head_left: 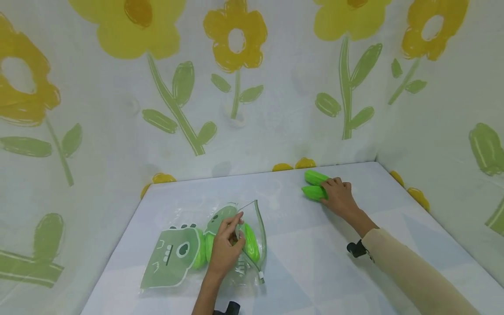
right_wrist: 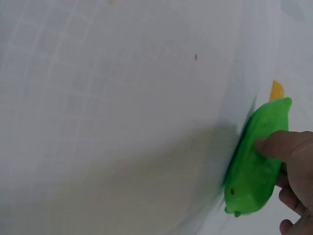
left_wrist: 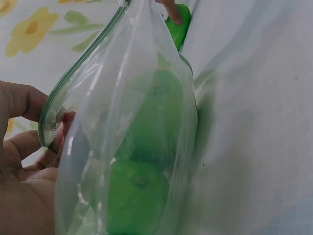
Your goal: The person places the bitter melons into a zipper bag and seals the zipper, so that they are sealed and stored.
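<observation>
At the back right of the table, my right hand (head_left: 339,197) grips a bright green, elongated toy fruit or vegetable (right_wrist: 254,161) with a pointed tip, its thumb pressed on the side. A second green piece of the same kind (head_left: 316,177) lies right behind it. My left hand (head_left: 227,247) pinches the zip edge (left_wrist: 63,81) of a clear zip bag (left_wrist: 98,147) with a green cartoon dinosaur print. Several green pieces (left_wrist: 137,196) are inside the bag, partly covered by the print. Between the held zip edge and the other side, the bag's mouth gapes.
The bag lies on a white table (head_left: 291,245) with pale blue triangles. A white cloth wall (head_left: 275,109) printed with yellow flowers rises along the back and both sides. A white zip slider (head_left: 261,275) sits at the near end of the bag's strip.
</observation>
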The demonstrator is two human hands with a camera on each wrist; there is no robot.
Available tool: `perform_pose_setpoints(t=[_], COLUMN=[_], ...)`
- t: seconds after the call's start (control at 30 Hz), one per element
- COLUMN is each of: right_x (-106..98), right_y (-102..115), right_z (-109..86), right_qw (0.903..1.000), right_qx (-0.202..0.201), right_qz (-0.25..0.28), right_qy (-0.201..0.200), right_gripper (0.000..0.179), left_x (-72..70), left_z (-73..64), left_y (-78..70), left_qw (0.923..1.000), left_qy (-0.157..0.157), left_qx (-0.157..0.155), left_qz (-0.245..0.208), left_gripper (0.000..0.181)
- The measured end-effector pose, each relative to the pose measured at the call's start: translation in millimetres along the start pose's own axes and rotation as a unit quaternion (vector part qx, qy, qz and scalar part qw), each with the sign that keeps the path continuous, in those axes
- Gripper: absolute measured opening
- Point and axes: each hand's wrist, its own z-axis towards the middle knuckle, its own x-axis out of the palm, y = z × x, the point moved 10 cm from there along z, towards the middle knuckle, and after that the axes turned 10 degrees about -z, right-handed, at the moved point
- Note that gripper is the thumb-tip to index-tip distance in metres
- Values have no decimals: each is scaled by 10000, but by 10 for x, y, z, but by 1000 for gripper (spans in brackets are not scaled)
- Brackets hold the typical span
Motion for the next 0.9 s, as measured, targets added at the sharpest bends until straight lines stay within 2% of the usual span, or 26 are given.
perform_pose_setpoints(t=[0.13,0.3,0.5,0.67,0.9], right_x=[-85,-210,-276,-324,-371], right_y=[5,46,104,215,411], right_z=[-57,-138,-231,-316,-448], right_qw=[9998,9987,9960,9900,9844], right_qx=[-17,-12,150,244,185], right_qz=[-11,320,850,1388,1752], right_qy=[-214,-386,-218,-57,-39], right_gripper=[47,44,43,41,37], left_x=[24,21,1,-2,20], left_z=[6,36,44,26,4], left_y=[-19,-61,-64,-18,38], left_qw=[10000,9999,9997,9999,9999], left_qy=[23,0,4,16,34], left_qx=[48,154,210,99,88], left_qz=[28,58,81,52,57], left_gripper=[59,59,59,59,58])
